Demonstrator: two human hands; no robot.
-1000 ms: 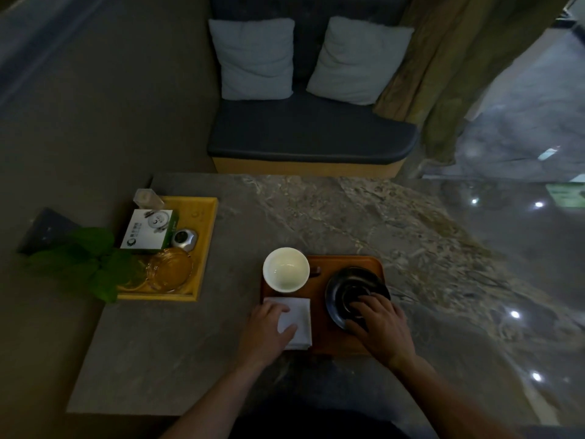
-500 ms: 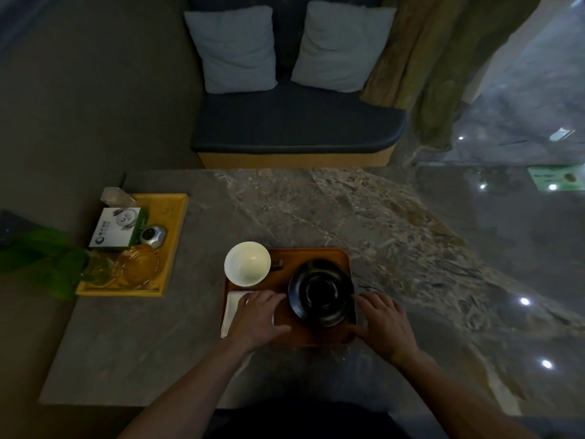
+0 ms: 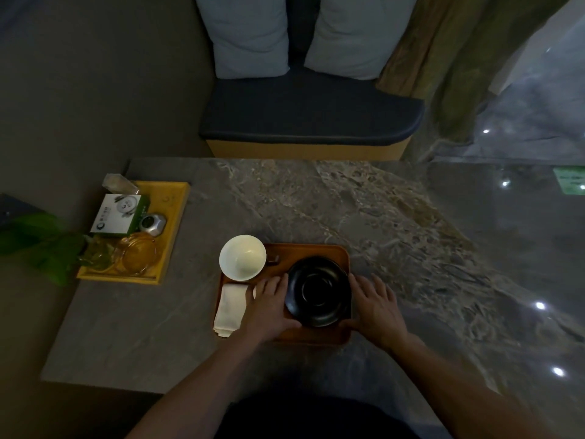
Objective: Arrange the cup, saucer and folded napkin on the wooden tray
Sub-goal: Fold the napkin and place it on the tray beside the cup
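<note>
A brown wooden tray (image 3: 308, 250) lies on the marble table near me. A white cup (image 3: 242, 257) stands at its far left corner. The folded white napkin (image 3: 230, 308) lies along the tray's left edge, below the cup. A black saucer (image 3: 317, 291) sits in the right half of the tray. My left hand (image 3: 269, 307) rests flat on the tray between napkin and saucer, its fingers touching the saucer's left rim. My right hand (image 3: 376, 307) lies at the tray's right edge beside the saucer, fingers spread. Neither hand grips anything.
A yellow tray (image 3: 177, 213) at the table's left holds a small box (image 3: 118, 214), a silver object (image 3: 152, 224) and amber glass dishes (image 3: 137, 253). Green leaves (image 3: 41, 242) hang at the left edge. A bench with two cushions (image 3: 310, 115) stands behind the table.
My right hand came off the saucer and moved to the tray's right edge. My left hand slid off the napkin toward the saucer. The saucer now sits more squarely in the tray.
</note>
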